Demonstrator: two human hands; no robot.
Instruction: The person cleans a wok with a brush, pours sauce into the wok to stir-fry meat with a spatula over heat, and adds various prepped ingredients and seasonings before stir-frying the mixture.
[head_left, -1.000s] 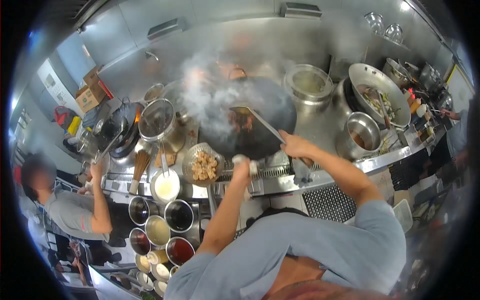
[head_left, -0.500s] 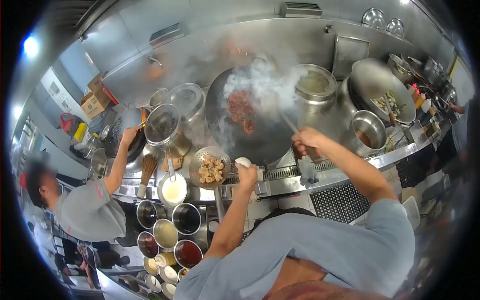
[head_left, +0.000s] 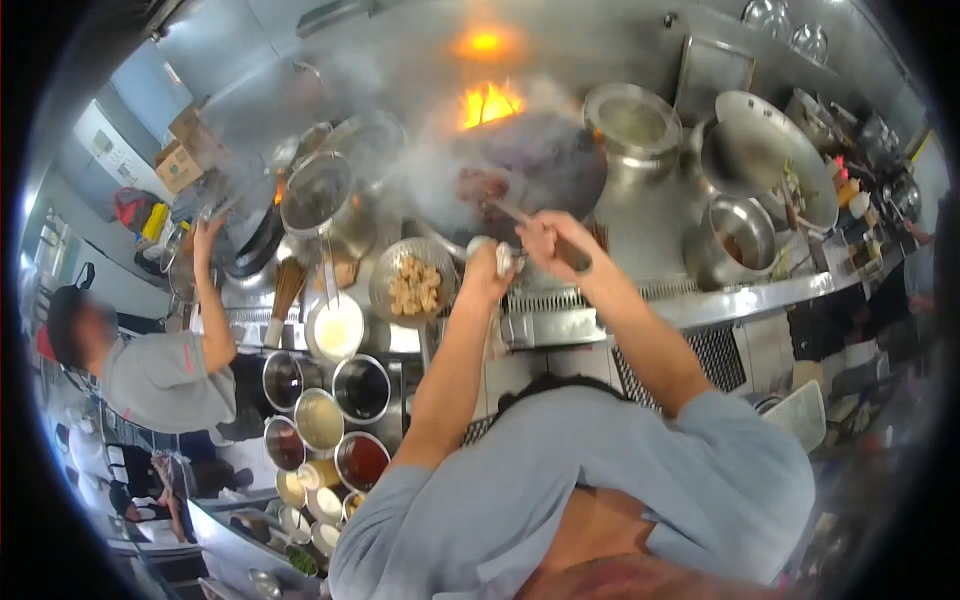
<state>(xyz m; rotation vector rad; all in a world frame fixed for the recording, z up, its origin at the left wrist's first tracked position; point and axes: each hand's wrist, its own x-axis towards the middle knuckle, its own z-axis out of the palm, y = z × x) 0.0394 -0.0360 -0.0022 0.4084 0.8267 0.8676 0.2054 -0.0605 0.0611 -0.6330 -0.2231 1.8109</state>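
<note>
Centrally: dark round metal wok [head_left: 552,172], probably heavy, best rim-held; white cloth [head_left: 504,261] clenched in left hand [head_left: 485,275], long-handled utensil [head_left: 513,211] in right hand [head_left: 555,243].

there is one left hand [head_left: 488,272] and one right hand [head_left: 552,243]; one wok [head_left: 565,175] before the two; one food-filled strainer [head_left: 405,247]; five larger clustered sauce pots [head_left: 362,418], two dark, two red and one pale; two round steel vessels [head_left: 808,42] high at right

Cool bright light, orange glow from flames [head_left: 490,106], glare on steel counter [head_left: 572,328], smoke [head_left: 425,185] veiling wok [head_left: 572,178], fisheye bending, black corners
</note>
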